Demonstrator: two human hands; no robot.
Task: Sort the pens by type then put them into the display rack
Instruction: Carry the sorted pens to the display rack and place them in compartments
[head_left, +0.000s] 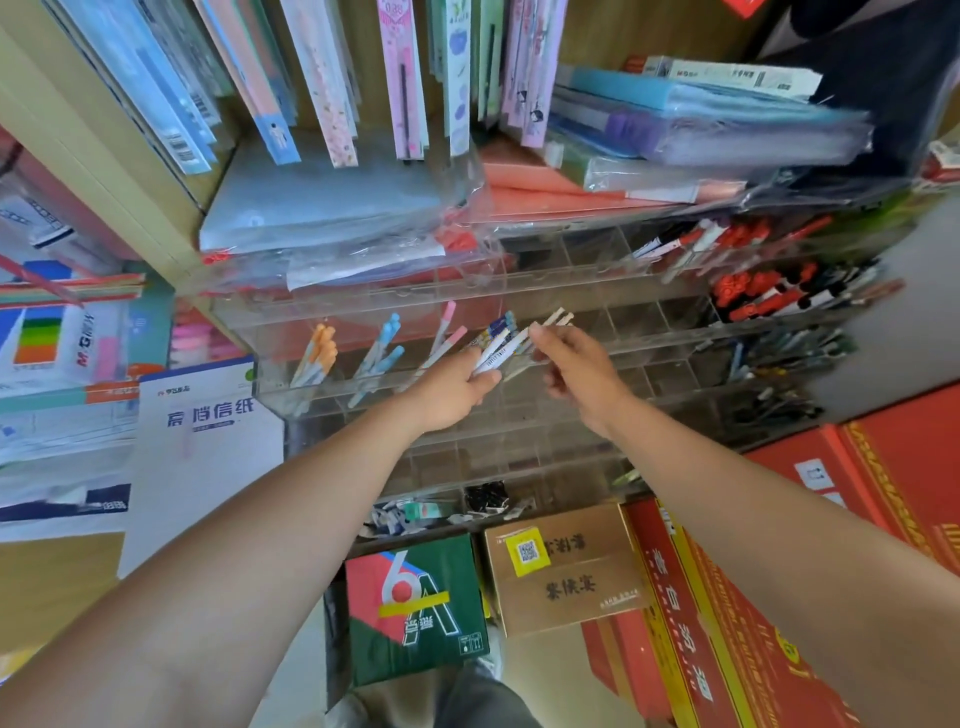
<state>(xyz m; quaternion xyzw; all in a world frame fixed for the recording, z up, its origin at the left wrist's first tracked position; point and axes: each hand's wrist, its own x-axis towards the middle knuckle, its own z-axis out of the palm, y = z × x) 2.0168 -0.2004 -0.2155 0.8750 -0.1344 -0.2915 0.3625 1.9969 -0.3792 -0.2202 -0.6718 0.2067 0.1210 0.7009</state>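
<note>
Several tiers of clear compartments make up the acrylic display rack (467, 441), which spreads behind and below the fingers. The left hand (452, 389) curls round a bundle of white-barrelled pens (493, 349), their ends fanning up past its fingertips. The right hand (576, 369) pinches the top of one pen in that bundle between thumb and forefinger. Left of the left fingers, pink-capped pens (448, 330), blue-capped pens (385, 343) and orange-capped pens (319, 349) lean in separate compartments.

Tan wooden shelving (88, 156) fills the upper left; red cardboard cartons (779, 597) crowd the pale floor (304, 686) at lower right.
</note>
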